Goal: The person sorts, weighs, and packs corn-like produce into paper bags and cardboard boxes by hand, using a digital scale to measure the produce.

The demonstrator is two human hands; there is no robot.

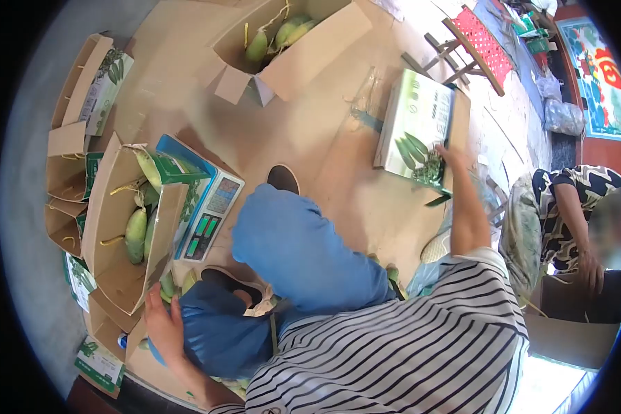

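Right hand (452,157) clasped on printed box (415,124) out front; left hand (160,323), grip unclear, against mango carton (117,238).

Right hand (454,157) far forward on outstretched arm, fingers bent, left hand (160,323) low, fingers spread

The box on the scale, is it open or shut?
Open: the cardboard box on the scale has its flaps spread apart, and green mangoes show inside.
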